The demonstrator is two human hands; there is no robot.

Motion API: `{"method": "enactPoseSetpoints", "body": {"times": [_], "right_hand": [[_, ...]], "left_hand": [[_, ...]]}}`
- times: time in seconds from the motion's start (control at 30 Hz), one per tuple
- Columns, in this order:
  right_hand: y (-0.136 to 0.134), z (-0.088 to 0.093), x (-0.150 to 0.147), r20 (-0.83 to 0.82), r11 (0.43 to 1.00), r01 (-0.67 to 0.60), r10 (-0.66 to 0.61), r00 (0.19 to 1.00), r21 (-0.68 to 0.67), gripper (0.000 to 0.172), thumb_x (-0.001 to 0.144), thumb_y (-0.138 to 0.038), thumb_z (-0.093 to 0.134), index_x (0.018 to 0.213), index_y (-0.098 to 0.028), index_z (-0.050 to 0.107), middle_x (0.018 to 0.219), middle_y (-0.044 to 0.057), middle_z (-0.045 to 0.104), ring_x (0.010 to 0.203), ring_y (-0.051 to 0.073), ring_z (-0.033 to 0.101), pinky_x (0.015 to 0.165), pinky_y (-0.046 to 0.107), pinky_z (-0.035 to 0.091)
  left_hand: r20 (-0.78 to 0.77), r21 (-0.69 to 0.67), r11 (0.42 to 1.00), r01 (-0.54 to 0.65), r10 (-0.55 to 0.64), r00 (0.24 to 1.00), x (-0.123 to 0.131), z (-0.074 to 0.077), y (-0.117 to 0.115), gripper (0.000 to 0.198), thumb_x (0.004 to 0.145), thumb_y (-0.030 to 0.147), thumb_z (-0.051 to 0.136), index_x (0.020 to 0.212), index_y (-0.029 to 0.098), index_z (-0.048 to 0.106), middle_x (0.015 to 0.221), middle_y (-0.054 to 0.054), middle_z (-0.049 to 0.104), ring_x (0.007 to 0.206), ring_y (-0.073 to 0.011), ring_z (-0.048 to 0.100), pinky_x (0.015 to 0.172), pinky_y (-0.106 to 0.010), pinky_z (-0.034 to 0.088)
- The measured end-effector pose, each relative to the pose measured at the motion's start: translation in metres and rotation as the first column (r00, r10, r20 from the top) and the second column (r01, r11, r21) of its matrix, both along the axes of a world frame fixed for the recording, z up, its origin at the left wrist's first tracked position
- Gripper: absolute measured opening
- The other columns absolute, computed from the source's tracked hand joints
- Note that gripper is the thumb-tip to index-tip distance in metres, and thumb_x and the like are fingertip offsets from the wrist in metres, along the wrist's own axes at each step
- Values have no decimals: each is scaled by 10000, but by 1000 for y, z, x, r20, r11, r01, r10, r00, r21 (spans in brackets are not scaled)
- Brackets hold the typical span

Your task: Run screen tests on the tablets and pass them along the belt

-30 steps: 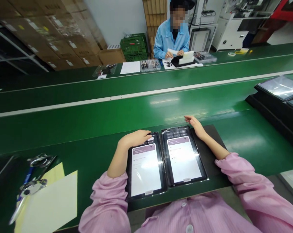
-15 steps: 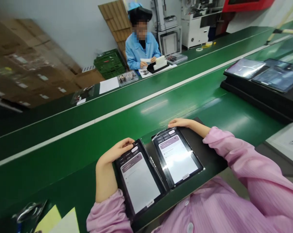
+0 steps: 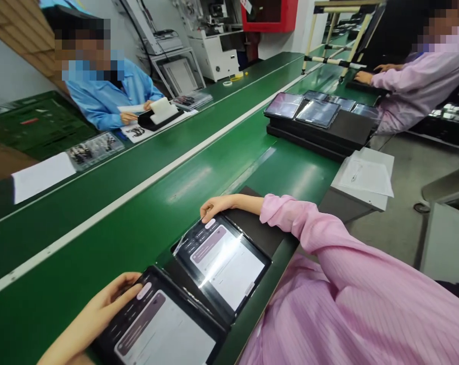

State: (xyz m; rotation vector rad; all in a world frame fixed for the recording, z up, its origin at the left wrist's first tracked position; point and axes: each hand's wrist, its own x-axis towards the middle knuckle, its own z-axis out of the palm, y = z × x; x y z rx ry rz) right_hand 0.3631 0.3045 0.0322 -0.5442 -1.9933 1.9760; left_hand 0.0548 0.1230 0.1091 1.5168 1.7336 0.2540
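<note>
Two tablets with lit screens lie side by side before me. My left hand [image 3: 113, 301] grips the top edge of the left tablet [image 3: 172, 332], thumb on the front and fingers curled over the far side. At the upper edge of the right tablet [image 3: 229, 266], my right hand [image 3: 216, 206] has its thumb on the front and its fingers bent round the rim. Clear film with a glossy glare covers the right tablet. Part of a flat black pad [image 3: 269, 234] shows beneath it. The left tablet's lower part is cut off by the frame.
Several more tablets [image 3: 316, 112] lie on a black stack [image 3: 309, 139] farther right along the green bench [image 3: 191, 187]. A co-worker in blue [image 3: 107, 99] sits across; another in pink [image 3: 419, 81] works at the far right. Papers [image 3: 368, 175] rest on a box beside the bench.
My view has swung right and closer, so the tablets and both hands appear farther left. A second co-worker has come into view. Both hands remain at the tablets' top edges.
</note>
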Motion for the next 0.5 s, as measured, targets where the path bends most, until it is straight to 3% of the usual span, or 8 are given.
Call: {"method": "enactPoseSetpoints", "body": {"times": [0.1,0.17,0.33,0.5], "right_hand": [[0,-2,-3,-19,1000,22,-22,1000,10,394,512,-323,940,708,-129,659,685,-27,617,677,122,543,620,204,407],[-1,-2,-3,-32,1000,27,-26,999,15,400,506,-320,947,709,-131,658,691,-29,617,682,122,539,618,204,401],[-2,-1,0,-50,1000,-9,8,999,-13,568,652,-684,815,698,-152,622,661,-22,583,620,122,518,589,225,412],[-6,4,4,-34,1000,6,-7,999,-31,753,622,-897,652,734,-152,632,679,4,594,615,137,538,609,248,454]], "left_hand": [[24,-101,995,-24,26,999,6,0,5,706,565,902,602,878,275,680,875,-37,753,841,-322,725,750,-402,627],[-45,-94,996,1,-5,999,9,-2,9,732,545,908,598,887,268,696,908,-50,763,894,-338,724,818,-415,613],[-129,-53,997,61,-67,989,5,-13,13,762,582,864,583,994,235,709,1104,-97,754,1071,-360,690,997,-436,542],[-162,-21,992,126,-128,978,-8,-20,12,810,616,843,554,1104,213,695,1208,-121,720,1140,-362,662,1053,-468,499]]}}
